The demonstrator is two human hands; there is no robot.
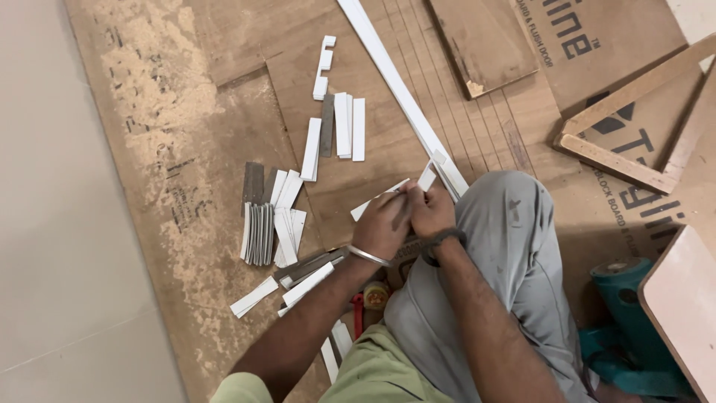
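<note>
We sit on the plywood floor sheet [224,134], sawdust spread toward ten o'clock. A long white strip [395,86] runs toward twelve. Stacked white laminate pieces [272,224] lie at nine. Our left hand [382,224] and right hand [430,210], pressed together, pinch a short white piece [426,177], apparently mid-fitting; steady alignment looks needed.

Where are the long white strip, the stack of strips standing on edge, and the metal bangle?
long white strip [394,80], head view, on its middle stretch.
stack of strips [258,233], head view, on the middle of the edges.
metal bangle [368,256], head view, on the band at the left wrist.
</note>
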